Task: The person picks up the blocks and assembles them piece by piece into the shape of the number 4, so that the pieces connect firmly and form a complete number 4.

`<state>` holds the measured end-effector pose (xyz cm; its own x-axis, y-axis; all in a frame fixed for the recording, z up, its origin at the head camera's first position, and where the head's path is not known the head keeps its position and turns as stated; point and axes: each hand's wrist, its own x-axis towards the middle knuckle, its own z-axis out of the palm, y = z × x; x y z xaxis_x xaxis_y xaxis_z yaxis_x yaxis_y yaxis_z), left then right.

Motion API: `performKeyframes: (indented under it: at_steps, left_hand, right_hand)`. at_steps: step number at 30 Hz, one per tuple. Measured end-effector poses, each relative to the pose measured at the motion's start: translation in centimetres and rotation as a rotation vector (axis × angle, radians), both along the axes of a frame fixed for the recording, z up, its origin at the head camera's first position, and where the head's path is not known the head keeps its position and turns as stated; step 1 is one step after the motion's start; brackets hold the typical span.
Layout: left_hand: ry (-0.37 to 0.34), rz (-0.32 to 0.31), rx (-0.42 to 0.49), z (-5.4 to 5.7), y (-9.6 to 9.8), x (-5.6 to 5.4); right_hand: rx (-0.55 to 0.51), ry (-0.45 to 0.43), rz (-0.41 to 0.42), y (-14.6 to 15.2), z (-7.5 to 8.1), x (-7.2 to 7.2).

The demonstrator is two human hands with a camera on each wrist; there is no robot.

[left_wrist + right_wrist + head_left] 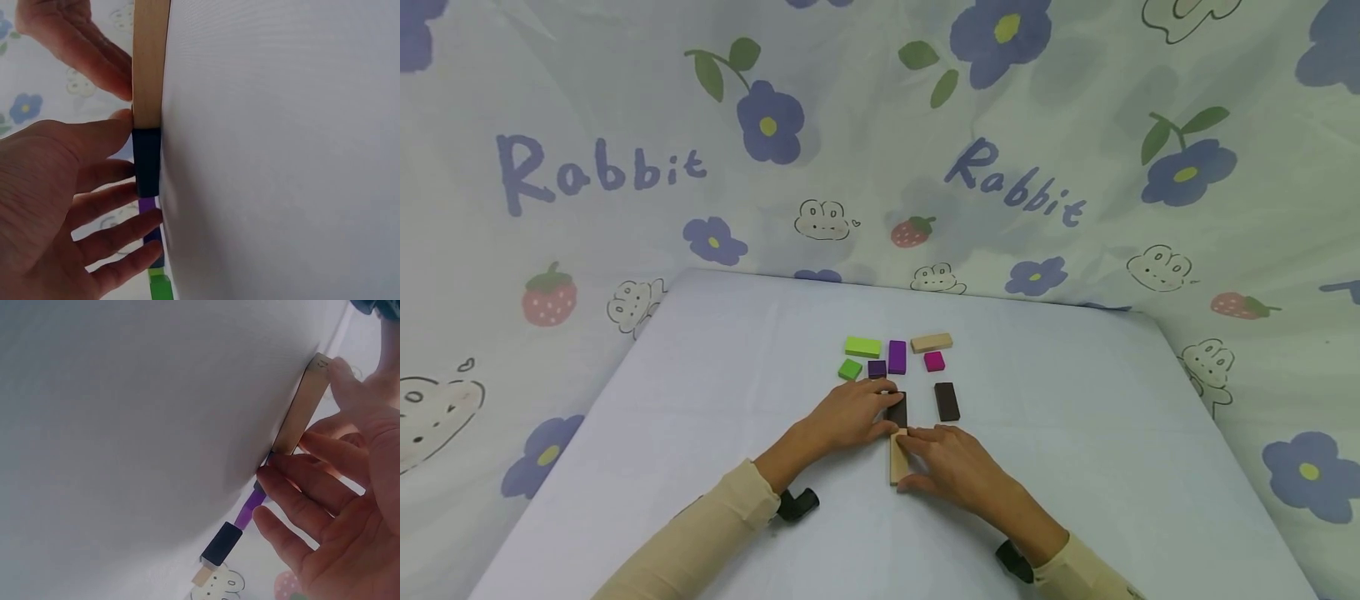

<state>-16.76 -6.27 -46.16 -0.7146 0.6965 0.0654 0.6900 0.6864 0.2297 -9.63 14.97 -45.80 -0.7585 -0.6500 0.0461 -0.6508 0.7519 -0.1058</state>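
A dark brown block [898, 410] and a light wooden block [897, 462] lie end to end on the white table. My left hand [850, 412] holds the dark block, thumb near the joint and fingers toward its far end. The left wrist view shows the wooden block [150, 62] meeting the dark block [147, 164]. My right hand [958, 468] grips the wooden block lengthwise, thumb at its near end and fingertips by the joint. In the right wrist view, these fingers partly hide the dark block.
A second dark brown block [947, 402] lies to the right. Beyond the hands are a lime block [862, 347], a green block [850, 369], a dark purple block [877, 368], a purple block [897, 357], a pink block [934, 361] and another wooden block [931, 342].
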Motion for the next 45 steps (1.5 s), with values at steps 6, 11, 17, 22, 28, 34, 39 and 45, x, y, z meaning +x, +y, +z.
performKeyframes:
  at_steps: [6,11,17,22,28,34,39,45]
  left_hand:
    - [-0.039,0.008,0.070,0.3,-0.4,0.2]
    - [-0.106,0.003,0.081,0.4,-1.0,0.5]
    - [-0.164,-0.023,0.064,0.3,-1.1,1.0]
    - [-0.166,-0.028,0.054,0.1,-0.9,1.4]
    - [-0.163,-0.021,0.036,0.3,-0.6,1.5]
    - [-0.152,-0.018,-0.004,0.3,-0.2,1.5]
    - [-0.139,-0.024,-0.004,0.4,0.0,1.6]
    - [-0.161,-0.012,-0.016,0.0,-0.2,2.3]
  right_hand:
    - [-0.020,-0.049,-0.028,0.3,0.8,-0.3]
    - [-0.032,-0.074,-0.073,0.9,1.8,-0.8]
    - [-0.054,-0.012,-0.105,1.8,2.3,-1.7]
    - [-0.070,-0.004,-0.147,2.4,2.3,-2.5]
    - [-0.071,-0.017,-0.198,3.1,2.4,-3.4]
    - [-0.094,-0.034,-0.261,4.0,2.6,-4.8]
    - [-0.122,-0.009,-0.293,4.8,2.3,-6.4]
    - [-0.157,-0.068,-0.330,5.2,1.2,-7.4]
